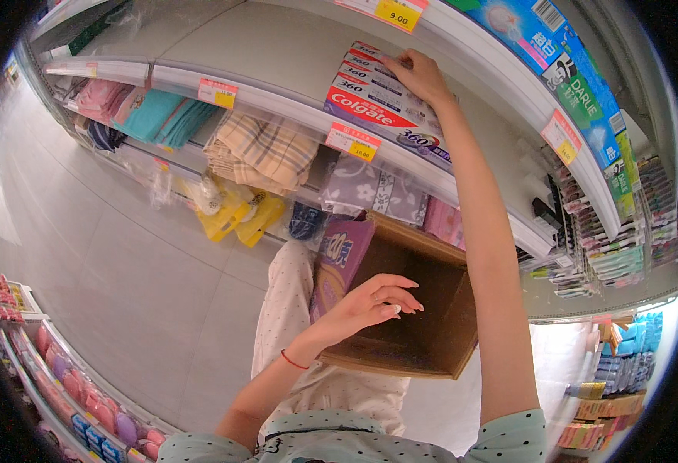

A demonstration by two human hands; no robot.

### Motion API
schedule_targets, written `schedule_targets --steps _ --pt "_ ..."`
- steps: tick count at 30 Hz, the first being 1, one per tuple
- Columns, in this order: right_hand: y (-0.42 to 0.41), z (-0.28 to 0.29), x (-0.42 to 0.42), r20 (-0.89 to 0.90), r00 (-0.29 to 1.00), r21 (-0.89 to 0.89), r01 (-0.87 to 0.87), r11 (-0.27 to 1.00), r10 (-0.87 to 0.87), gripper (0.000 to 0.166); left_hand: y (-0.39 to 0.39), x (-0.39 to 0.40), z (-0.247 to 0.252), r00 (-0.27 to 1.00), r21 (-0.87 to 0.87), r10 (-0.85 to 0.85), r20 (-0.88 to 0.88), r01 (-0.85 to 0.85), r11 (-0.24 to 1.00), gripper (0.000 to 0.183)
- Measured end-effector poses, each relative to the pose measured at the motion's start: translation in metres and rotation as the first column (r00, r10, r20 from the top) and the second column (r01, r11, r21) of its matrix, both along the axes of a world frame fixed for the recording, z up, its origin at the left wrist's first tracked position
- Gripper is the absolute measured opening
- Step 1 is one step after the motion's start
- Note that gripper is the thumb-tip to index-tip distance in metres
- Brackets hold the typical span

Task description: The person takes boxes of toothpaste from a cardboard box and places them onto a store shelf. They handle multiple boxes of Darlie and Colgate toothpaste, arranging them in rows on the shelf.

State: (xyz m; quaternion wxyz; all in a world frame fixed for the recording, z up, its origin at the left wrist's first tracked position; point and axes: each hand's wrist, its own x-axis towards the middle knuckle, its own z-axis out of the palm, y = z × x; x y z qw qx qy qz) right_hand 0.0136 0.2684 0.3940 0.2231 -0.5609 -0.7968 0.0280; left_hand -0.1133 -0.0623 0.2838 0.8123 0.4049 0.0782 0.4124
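Note:
My right hand [417,72] rests its fingers at the back end of a row of Colgate toothpaste boxes [374,107] on a shelf; whether it grips one cannot be told. The boxes lie side by side, the front one facing the shelf edge. My left hand [385,301], with a ring and a red wrist cord, is held over the mouth of a cardboard carton [431,335], fingers apart and holding nothing. The carton is tilted in front of my legs, with a purple printed side. Its dark inside shows no box.
A white shelf rail [281,116] with price tags runs below the toothpaste. Under it lie folded plaid towels [263,150], teal towels [165,116] and a grey floral towel [376,188]. Darlie boxes [576,92] line the shelf above. Toothbrush packs [611,249] hang at right.

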Motion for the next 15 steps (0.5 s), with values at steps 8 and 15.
schedule_targets --steps 8,15 --pt "0.0003 -0.0032 -0.0011 -0.002 1.0 0.051 -0.015 0.999 0.015 0.059 -0.0003 0.0012 -0.0012 1.0 0.011 -0.002 -0.002 0.002 1.0 0.048" --pt "-0.0027 -0.0024 -0.0006 0.028 0.999 0.112 -0.028 0.993 0.025 0.057 0.003 0.0015 -0.0033 0.999 -0.019 -0.034 0.026 0.035 0.999 0.051"
